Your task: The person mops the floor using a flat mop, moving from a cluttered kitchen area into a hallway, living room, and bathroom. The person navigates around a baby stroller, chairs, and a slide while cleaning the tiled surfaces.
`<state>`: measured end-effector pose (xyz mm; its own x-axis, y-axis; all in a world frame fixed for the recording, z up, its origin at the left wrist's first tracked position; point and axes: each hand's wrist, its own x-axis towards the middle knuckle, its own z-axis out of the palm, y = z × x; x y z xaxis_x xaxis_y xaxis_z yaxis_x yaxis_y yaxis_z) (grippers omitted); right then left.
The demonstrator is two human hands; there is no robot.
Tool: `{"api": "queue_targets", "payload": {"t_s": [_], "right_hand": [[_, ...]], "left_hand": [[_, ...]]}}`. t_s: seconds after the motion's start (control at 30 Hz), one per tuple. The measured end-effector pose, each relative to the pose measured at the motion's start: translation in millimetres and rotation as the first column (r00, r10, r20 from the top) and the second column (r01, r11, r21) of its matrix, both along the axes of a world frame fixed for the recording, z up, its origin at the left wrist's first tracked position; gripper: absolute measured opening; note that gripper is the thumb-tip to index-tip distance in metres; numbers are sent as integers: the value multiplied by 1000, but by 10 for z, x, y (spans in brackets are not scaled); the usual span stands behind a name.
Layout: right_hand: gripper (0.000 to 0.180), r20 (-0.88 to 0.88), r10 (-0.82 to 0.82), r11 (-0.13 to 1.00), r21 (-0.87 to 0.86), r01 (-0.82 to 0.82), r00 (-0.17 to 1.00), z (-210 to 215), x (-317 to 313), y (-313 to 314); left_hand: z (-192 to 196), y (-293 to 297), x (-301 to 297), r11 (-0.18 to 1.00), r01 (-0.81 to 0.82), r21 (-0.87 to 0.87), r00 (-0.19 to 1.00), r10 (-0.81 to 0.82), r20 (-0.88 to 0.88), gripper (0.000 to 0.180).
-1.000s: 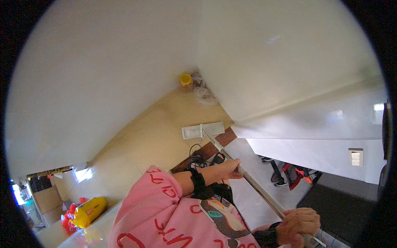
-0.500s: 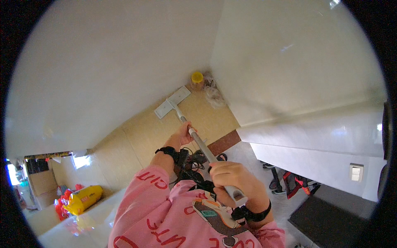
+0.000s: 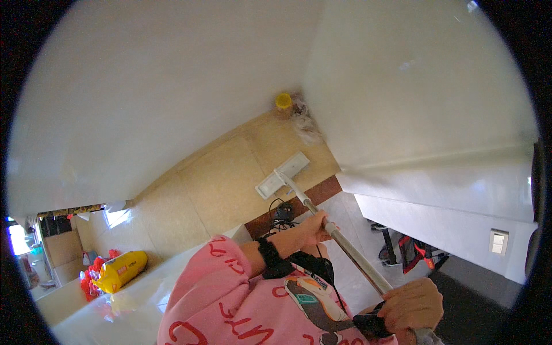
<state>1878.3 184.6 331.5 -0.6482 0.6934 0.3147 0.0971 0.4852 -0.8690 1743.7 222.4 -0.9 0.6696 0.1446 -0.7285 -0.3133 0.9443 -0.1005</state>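
Note:
A flat mop with a white rectangular head (image 3: 294, 169) rests on the beige tiled floor (image 3: 224, 172), close to a dark red-brown threshold strip. Its metal pole (image 3: 359, 260) slants down to the right across my front. My left hand (image 3: 315, 228) is wrapped round the pole at its middle, near a pale collar. Higher up, by the handle's end, my right hand (image 3: 411, 305) grips the pole. Both wrists carry black straps, and pink printed sleeves cover my arms. Black cables (image 3: 280, 213) lie beside the mop head.
A yellow-lidded jar (image 3: 283, 102) and crumpled clear plastic (image 3: 306, 127) sit in the far corner between white walls. To the left, a yellow bag (image 3: 122, 270) lies by red plastic. A light switch (image 3: 498, 242), red-and-black items (image 3: 411, 253) and a dark mat (image 3: 477, 296) are at right.
The mop head has been drawn back from the far wall toward me and to the right. Both hands have shifted right with the pole, keeping their grip.

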Motion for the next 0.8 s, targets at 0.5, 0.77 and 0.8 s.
{"api": "queue_targets", "payload": {"t_s": [0.5,0.77,0.8], "right_hand": [[19,26,-70,980,-182,74,997,-927,11,-490],[15,36,-360,903,-238,358,932,-748,1065,-2268],[14,52,-297,926,-229,301,953,-730,1250,-2470]], "left_hand": [[-800,131,-563,971,4,239,912,95,-400,14],[-921,-1295,767,898,329,293,927,-249,-280,13],[-981,-1516,942,909,345,234,925,-286,-249,14]]}}
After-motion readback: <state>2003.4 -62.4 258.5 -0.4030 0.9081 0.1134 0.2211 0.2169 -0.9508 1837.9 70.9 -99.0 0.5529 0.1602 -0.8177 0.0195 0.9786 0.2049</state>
